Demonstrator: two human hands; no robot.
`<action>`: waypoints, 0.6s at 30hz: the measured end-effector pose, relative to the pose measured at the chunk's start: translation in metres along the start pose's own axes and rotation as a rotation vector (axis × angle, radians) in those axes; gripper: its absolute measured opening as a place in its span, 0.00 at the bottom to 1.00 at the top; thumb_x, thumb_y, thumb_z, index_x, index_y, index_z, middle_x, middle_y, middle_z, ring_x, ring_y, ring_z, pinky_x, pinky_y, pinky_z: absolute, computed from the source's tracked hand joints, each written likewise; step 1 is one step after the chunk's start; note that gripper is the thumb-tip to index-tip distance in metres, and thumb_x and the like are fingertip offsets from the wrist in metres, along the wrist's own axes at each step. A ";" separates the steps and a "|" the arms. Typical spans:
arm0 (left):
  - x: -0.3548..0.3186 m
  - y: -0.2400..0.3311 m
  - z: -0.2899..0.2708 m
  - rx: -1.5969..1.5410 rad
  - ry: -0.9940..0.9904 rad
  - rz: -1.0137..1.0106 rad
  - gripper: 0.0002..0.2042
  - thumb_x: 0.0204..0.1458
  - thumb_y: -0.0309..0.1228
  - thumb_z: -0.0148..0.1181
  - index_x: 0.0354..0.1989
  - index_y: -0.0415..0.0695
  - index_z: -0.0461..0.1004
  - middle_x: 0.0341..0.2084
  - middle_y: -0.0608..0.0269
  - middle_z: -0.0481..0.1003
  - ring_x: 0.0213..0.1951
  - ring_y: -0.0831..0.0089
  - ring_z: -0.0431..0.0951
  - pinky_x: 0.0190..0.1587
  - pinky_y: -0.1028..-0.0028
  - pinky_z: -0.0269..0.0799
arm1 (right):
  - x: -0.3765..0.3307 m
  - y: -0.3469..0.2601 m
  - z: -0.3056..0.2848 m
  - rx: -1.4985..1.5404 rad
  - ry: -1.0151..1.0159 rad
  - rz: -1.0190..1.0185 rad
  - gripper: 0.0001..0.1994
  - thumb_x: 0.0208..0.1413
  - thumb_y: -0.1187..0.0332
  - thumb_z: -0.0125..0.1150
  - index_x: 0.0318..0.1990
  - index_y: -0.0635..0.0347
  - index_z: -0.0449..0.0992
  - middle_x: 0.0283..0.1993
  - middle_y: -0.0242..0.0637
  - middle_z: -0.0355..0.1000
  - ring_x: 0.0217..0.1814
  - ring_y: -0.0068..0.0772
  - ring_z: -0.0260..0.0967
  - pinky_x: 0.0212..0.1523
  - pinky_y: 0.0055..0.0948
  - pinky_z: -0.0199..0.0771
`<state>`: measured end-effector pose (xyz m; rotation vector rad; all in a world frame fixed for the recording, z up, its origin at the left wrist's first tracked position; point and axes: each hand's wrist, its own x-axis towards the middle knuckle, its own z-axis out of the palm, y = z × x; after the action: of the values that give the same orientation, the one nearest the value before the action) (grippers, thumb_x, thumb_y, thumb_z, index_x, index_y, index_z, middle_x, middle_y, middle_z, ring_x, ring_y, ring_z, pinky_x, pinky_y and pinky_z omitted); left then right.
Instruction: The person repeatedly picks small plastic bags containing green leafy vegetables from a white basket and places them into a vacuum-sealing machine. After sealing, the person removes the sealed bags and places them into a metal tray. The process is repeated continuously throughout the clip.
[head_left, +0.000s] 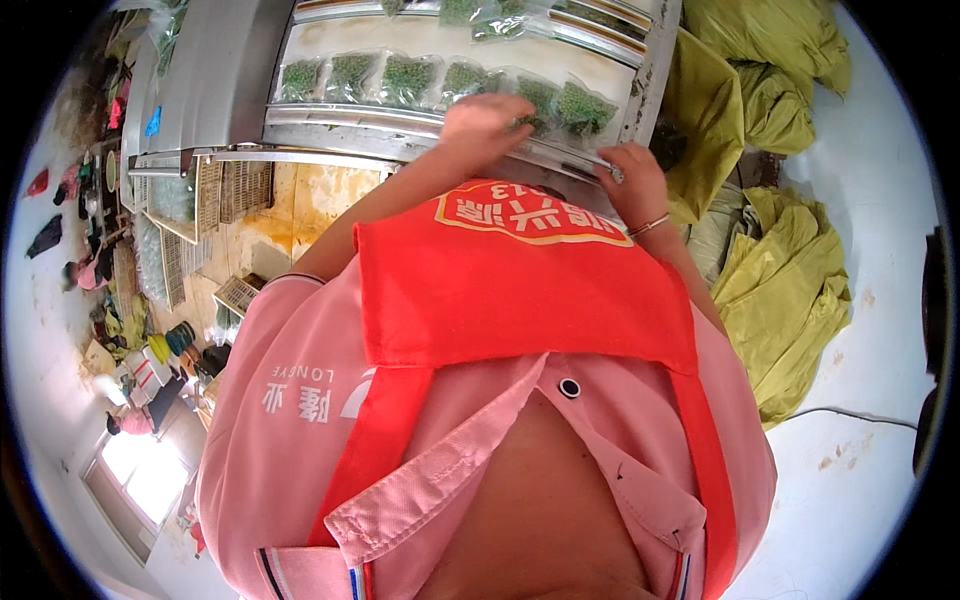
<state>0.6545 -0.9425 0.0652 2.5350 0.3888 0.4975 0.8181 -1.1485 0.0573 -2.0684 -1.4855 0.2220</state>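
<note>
Flat bed [350, 38] beneath glossy plastic pouches [407, 80]

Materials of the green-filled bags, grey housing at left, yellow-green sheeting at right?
Bags: likely clear, glossy plastic film; contents show through, with glare.
Grey housing: probably bare metal, satin sheen.
Yellow-green sheeting: coated fabric or plastic, can't tell; soft creases.

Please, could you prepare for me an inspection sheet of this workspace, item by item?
Surface: flat white bed in a grey metal frame.
Job's things: clear plastic bags filled with small green pieces, in a row along the bed's near side; more lie beyond.
Clutter: crumpled yellow-green sheeting at right; off-white slatted plastic crates at left.
Left hand: at the row, fingers bent; grip unclear.
Right hand: by the frame's near edge; grip unclear.
Cables: thin dark cable at right.
Surroundings: bright opening, far left.
</note>
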 end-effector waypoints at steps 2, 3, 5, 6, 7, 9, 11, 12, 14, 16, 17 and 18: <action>-0.002 -0.003 -0.011 -0.029 -0.110 -0.096 0.08 0.45 0.38 0.58 0.31 0.50 0.74 0.28 0.63 0.76 0.32 0.63 0.76 0.33 0.65 0.72 | -0.002 -0.008 0.009 0.047 -0.027 -0.103 0.09 0.39 0.69 0.63 0.32 0.55 0.75 0.32 0.36 0.69 0.38 0.41 0.66 0.39 0.35 0.68; -0.002 -0.004 -0.014 -0.043 -0.165 -0.145 0.07 0.45 0.37 0.58 0.30 0.50 0.74 0.27 0.64 0.76 0.31 0.63 0.76 0.33 0.65 0.72 | -0.004 -0.010 0.013 0.019 -0.072 -0.097 0.10 0.37 0.71 0.63 0.32 0.55 0.75 0.32 0.36 0.68 0.37 0.42 0.65 0.38 0.35 0.68; -0.005 -0.008 -0.015 -0.046 -0.161 -0.118 0.07 0.45 0.37 0.57 0.30 0.50 0.74 0.26 0.64 0.76 0.30 0.62 0.76 0.32 0.65 0.72 | -0.007 -0.005 0.025 -0.015 -0.026 -0.113 0.09 0.37 0.71 0.62 0.30 0.55 0.75 0.31 0.36 0.67 0.36 0.42 0.65 0.37 0.36 0.67; -0.006 -0.010 -0.015 -0.047 -0.160 -0.104 0.06 0.46 0.37 0.57 0.29 0.50 0.75 0.25 0.64 0.76 0.29 0.62 0.76 0.32 0.65 0.72 | -0.008 -0.002 0.028 -0.033 -0.002 -0.121 0.08 0.36 0.71 0.62 0.29 0.55 0.74 0.31 0.37 0.67 0.36 0.42 0.64 0.37 0.36 0.67; -0.006 -0.011 -0.018 -0.053 -0.159 -0.126 0.07 0.46 0.37 0.58 0.30 0.49 0.75 0.26 0.64 0.76 0.29 0.63 0.77 0.31 0.67 0.72 | -0.008 -0.001 0.028 -0.031 -0.007 -0.120 0.08 0.36 0.72 0.62 0.28 0.55 0.74 0.31 0.36 0.67 0.35 0.42 0.64 0.37 0.37 0.66; -0.007 -0.012 -0.024 -0.066 -0.157 -0.168 0.09 0.46 0.38 0.60 0.32 0.48 0.76 0.27 0.63 0.77 0.28 0.65 0.77 0.30 0.69 0.72 | -0.010 0.000 0.026 -0.028 -0.015 -0.118 0.07 0.36 0.72 0.61 0.27 0.55 0.73 0.30 0.36 0.66 0.35 0.42 0.63 0.36 0.38 0.65; -0.006 -0.019 -0.028 -0.004 -0.135 -0.266 0.10 0.45 0.40 0.61 0.32 0.48 0.76 0.27 0.64 0.77 0.28 0.64 0.77 0.30 0.70 0.72 | -0.012 0.002 0.018 -0.026 -0.080 -0.128 0.06 0.36 0.73 0.60 0.26 0.56 0.72 0.29 0.36 0.66 0.34 0.42 0.63 0.35 0.37 0.65; -0.003 -0.024 -0.032 0.028 -0.121 -0.313 0.10 0.44 0.40 0.61 0.31 0.48 0.76 0.27 0.64 0.77 0.28 0.64 0.77 0.29 0.70 0.72 | -0.013 0.000 0.013 -0.027 -0.110 -0.134 0.06 0.36 0.73 0.60 0.25 0.56 0.71 0.29 0.35 0.66 0.34 0.42 0.63 0.35 0.37 0.65; 0.007 -0.030 -0.038 0.086 -0.052 -0.372 0.14 0.43 0.43 0.62 0.32 0.47 0.73 0.26 0.64 0.76 0.27 0.63 0.77 0.28 0.68 0.71 | -0.014 -0.002 0.008 0.031 -0.107 -0.103 0.05 0.37 0.72 0.60 0.25 0.56 0.71 0.28 0.36 0.66 0.34 0.43 0.64 0.35 0.37 0.65; 0.023 -0.047 -0.038 0.190 0.080 -0.367 0.16 0.43 0.44 0.62 0.33 0.47 0.70 0.26 0.64 0.75 0.27 0.62 0.77 0.27 0.67 0.71 | -0.007 -0.003 0.005 0.105 -0.090 -0.103 0.05 0.38 0.72 0.60 0.26 0.56 0.71 0.28 0.36 0.67 0.35 0.43 0.65 0.36 0.37 0.66; 0.031 -0.053 -0.036 0.257 0.123 -0.349 0.18 0.43 0.45 0.62 0.35 0.47 0.67 0.27 0.65 0.74 0.26 0.61 0.76 0.27 0.66 0.71 | -0.003 -0.005 0.002 0.126 -0.036 -0.102 0.05 0.39 0.73 0.60 0.27 0.56 0.72 0.30 0.36 0.68 0.33 0.41 0.67 0.35 0.35 0.67; 0.039 -0.059 -0.035 0.295 0.153 -0.314 0.18 0.42 0.45 0.62 0.36 0.48 0.67 0.28 0.66 0.74 0.26 0.61 0.76 0.27 0.66 0.71 | 0.001 -0.009 0.001 0.171 -0.018 -0.026 0.05 0.40 0.73 0.60 0.27 0.57 0.73 0.31 0.37 0.69 0.32 0.39 0.68 0.33 0.34 0.68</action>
<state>0.6644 -0.8646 0.0717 2.6476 0.9623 0.5464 0.8106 -1.1455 0.0618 -1.9150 -1.4498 0.3459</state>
